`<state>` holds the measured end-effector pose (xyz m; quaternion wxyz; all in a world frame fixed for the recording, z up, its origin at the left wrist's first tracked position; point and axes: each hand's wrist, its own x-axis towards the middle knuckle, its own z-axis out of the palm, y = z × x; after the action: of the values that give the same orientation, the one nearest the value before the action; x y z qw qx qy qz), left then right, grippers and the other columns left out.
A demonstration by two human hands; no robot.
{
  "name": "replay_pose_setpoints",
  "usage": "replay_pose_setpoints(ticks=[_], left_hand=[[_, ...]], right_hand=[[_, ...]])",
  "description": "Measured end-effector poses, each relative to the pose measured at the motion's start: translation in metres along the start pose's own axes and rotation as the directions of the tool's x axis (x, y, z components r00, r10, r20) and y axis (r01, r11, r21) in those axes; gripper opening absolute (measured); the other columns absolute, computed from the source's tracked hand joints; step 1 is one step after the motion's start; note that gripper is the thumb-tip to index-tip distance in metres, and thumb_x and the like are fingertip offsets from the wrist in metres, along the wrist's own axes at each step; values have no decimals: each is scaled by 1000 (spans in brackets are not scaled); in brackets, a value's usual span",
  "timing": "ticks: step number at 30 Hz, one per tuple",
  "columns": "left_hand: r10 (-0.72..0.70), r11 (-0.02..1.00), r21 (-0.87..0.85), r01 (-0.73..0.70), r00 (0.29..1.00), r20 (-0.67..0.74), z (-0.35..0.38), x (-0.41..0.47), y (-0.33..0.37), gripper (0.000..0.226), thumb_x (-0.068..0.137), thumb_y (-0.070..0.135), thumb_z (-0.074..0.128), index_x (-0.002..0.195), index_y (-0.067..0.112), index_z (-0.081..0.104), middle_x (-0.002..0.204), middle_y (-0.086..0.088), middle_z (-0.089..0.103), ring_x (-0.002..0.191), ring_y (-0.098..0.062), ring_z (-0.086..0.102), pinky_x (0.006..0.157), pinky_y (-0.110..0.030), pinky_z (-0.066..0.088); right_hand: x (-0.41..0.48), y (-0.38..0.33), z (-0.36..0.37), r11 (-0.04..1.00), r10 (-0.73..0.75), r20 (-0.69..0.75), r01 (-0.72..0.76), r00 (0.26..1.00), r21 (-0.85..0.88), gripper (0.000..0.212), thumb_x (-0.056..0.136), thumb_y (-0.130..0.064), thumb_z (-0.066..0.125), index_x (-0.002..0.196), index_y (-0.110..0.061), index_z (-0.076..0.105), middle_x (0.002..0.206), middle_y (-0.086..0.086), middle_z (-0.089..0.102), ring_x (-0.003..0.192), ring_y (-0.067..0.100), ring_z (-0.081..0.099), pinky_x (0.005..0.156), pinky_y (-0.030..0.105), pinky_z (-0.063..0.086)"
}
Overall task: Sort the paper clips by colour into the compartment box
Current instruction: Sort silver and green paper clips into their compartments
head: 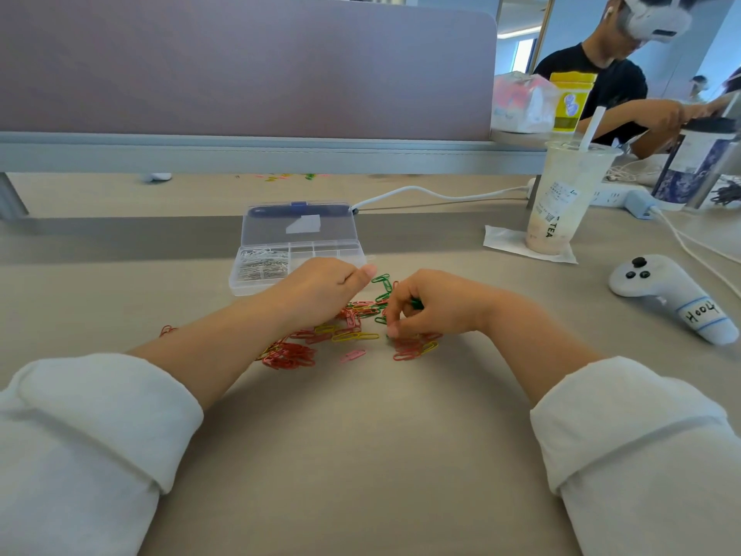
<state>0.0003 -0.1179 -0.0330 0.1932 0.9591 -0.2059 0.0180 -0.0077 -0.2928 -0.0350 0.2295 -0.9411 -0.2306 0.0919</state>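
Sleeves point(100, 435) — paper clips point(292, 355), desk point(361, 455), partition point(240, 62)

The drink cup point(561, 202) reads "TEA"; the controller's label point(699, 315) reads "Hooly".

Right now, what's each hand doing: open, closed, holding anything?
Left hand: fingers curled; whether it holds anything cannot be told.
Right hand: closed on green paper clips.

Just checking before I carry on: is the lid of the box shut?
No, the lid of the box stands open behind the compartments, with pale clips showing inside.
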Motion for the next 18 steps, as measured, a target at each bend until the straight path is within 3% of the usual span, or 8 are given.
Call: replay_pose_setpoints(ticks=[4,7,10,14,16,18], left_hand=[[31,996,83,-29,999,-18,1,2,-3,48,100,37,25,65,10,43,61,-2,43,59,-16,40,53,-23,27],[27,998,62,-27,1000,-2,0,1,-3,39,101,32,24,80,13,51,76,1,51,76,-17,46,66,-27,30],[15,998,57,-15,1000,4,-1,0,-3,32,101,27,25,97,19,55,88,7,49,84,-12,44,71,-24,29],[33,999,15,-33,999,22,1,1,-6,33,101,21,27,112,19,58,82,9,46,77,-8,43,59,-21,28],[41,999,-16,-41,998,42,1,2,-7,33,100,21,28,110,19,60,75,8,48,68,-6,44,54,-16,30],[46,999,-13,-45,998,51,0,2,-7,33,100,23,29,107,21,61,74,8,49,72,-9,46,57,-18,32]], right_hand=[[2,1,2,996,65,-68,-60,996,62,16,95,-26,49,80,-19,52,64,-8,48,56,4,42,55,17,37],[3,4,5,989,115,-101,-104,988,106,18,100,-23,37,89,-12,45,63,-4,49,56,10,43,55,22,37],[4,3,7,984,129,-126,-111,984,138,13,99,-13,33,95,-15,45,61,-2,52,52,8,47,49,17,40],[7,0,6,980,144,-127,-124,981,153,30,95,0,31,98,-10,59,67,-5,54,48,1,48,40,7,36],[7,0,6,984,143,-143,-125,979,129,31,91,1,33,96,-11,61,67,-6,49,54,4,44,45,9,36],[7,-2,5,983,142,-152,-122,978,135,27,92,-2,35,88,-16,58,65,-7,43,54,6,40,45,11,34]])
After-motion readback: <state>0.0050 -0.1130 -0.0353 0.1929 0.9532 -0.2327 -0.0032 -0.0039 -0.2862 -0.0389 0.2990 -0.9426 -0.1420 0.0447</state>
